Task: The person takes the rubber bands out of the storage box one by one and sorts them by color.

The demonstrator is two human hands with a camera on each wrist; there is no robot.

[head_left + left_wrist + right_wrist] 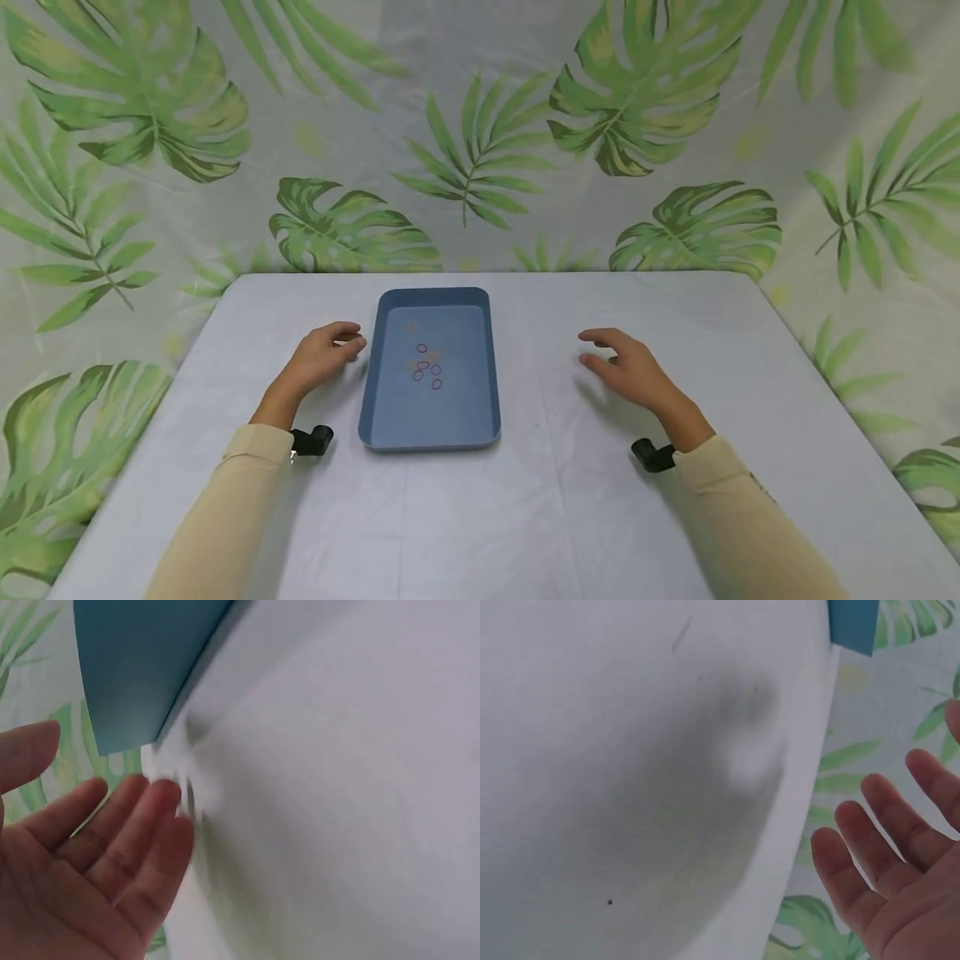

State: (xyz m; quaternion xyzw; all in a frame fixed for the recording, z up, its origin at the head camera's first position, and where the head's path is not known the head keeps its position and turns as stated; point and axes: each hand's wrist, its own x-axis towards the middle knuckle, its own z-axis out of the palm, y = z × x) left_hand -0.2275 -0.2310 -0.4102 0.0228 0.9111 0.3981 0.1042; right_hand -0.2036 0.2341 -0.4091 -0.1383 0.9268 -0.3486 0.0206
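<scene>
Head view alone shows what look like rubber bands [427, 367] in tray [390, 417]; both hands relaxed, empty.

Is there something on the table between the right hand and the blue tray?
No. In the head view, only bare white tablecloth lies between the right hand and the blue tray.

A white cloth is covering the tabletop [555, 500], creasing faintly. A blue tray [375, 408] is sitting directly on it, lying just beside the left grip [322, 357] and well apart from the right grip [626, 367]. Small rubber bands [427, 367] are lying in the tray, between both grips.
</scene>
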